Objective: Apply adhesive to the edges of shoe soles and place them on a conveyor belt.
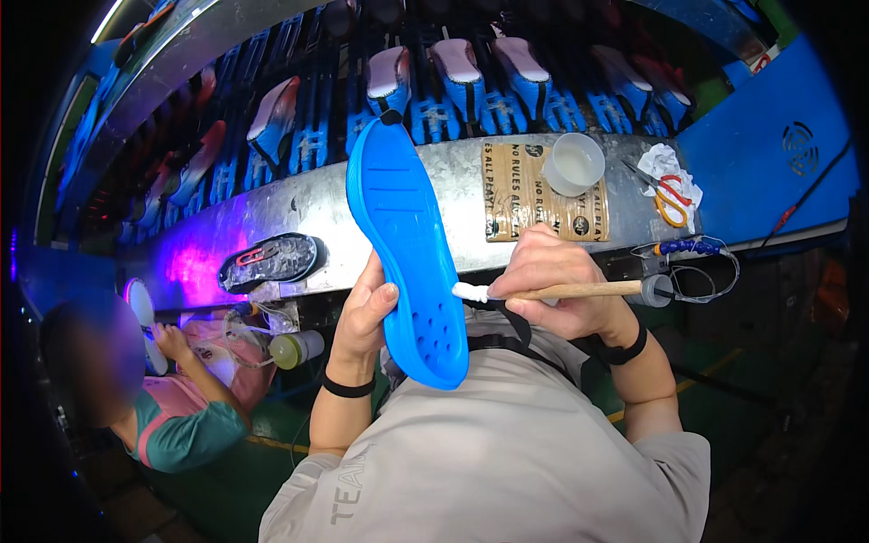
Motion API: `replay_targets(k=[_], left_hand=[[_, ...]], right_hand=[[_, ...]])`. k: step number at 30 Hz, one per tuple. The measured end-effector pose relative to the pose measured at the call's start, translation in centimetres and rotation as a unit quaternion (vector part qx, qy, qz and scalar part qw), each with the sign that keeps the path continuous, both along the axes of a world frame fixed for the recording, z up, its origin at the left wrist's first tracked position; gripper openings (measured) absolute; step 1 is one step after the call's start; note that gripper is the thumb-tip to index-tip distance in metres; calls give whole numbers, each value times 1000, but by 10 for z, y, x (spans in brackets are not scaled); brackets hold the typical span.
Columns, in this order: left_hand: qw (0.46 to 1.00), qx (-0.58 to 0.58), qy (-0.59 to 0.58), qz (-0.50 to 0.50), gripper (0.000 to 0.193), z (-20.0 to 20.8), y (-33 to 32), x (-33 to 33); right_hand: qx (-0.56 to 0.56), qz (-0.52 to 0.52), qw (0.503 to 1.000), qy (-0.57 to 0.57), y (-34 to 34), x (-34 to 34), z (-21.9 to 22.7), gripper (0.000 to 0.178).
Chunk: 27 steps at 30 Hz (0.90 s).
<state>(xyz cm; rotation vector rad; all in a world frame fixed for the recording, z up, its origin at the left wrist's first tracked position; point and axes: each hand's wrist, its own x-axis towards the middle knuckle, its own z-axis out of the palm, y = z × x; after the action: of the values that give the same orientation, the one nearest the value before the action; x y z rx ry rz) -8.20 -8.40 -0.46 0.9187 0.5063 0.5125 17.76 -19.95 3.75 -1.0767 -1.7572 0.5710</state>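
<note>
A bright blue shoe sole (405,244) is held upright in front of me, its inner face showing grooves at the top and several round holes near the bottom. My left hand (366,309) grips its left edge, thumb on the rim. In my right hand (557,282) is a brush with a wooden handle (579,290) and a white, wrapped-looking tip (470,291). That tip is at the sole's right edge; whether it touches cannot be made out. Beyond my right hand, a translucent cup (576,165) stands on a taped cardboard piece (509,201).
Behind the metal ledge (335,195), a rack carries several pink-and-blue shoes (458,74). A black insole-shaped piece (272,261) lies left on the ledge. Orange-handled scissors (673,201) rest on crumpled white paper at right. A co-worker (195,434) in green works at the left.
</note>
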Motion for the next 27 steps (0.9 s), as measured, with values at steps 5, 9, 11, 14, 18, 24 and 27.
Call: replay_targets(k=[5,9,11,14,18,24,27], left_hand=[[1000,26,-2,-8,101,-1,3,-2],[998,43,0,-48,101,1,2,1],[995,83,17,-45,100,2,-1,3],[995,87,7,-44,100,5,-4,5],[996,77,6,-49,99,5,-3,3],[998,30,-25,-43,91,-7,-2,-3],[1000,21,-14,2,87,-11,-1,-7]], right_hand=[[-2,-5,999,41,6,1,3,13],[6,-126,990,56,21,-2,1,13],[2,-170,985,30,28,-6,-2,14],[29,-162,986,4,35,-11,-6,14],[23,-138,989,-52,31,-11,-5,14],[-32,-97,992,72,20,-3,0,13],[-10,-201,960,194,15,-3,-9,17]])
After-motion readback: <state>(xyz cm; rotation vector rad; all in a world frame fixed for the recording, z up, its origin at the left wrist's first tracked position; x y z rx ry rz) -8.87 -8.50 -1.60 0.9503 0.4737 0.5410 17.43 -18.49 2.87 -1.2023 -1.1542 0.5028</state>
